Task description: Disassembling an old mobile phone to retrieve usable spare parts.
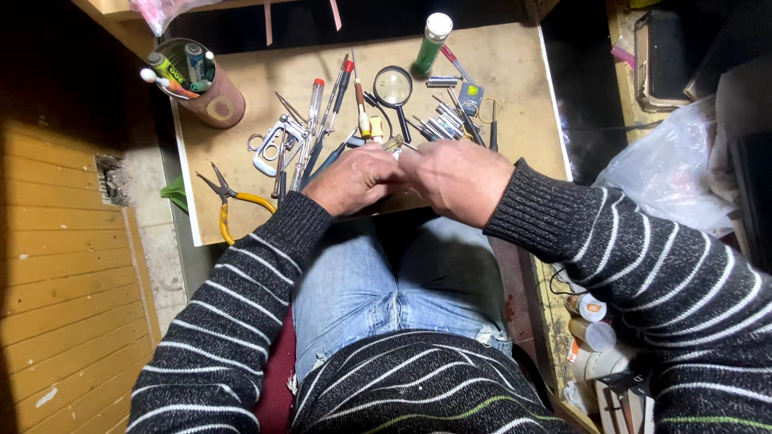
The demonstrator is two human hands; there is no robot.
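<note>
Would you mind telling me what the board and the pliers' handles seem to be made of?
The board looks like unfinished plywood or hardboard: matte tan, scuffed, with a pale cut edge. The pliers' handles look like yellow plastic or rubber sleeves over dark metal, smooth and slightly glossy.

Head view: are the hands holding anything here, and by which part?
Both the left hand and right hand close together on a small metallic item; only a bit shows between the fingertips, so the grip point cannot be told.
</note>
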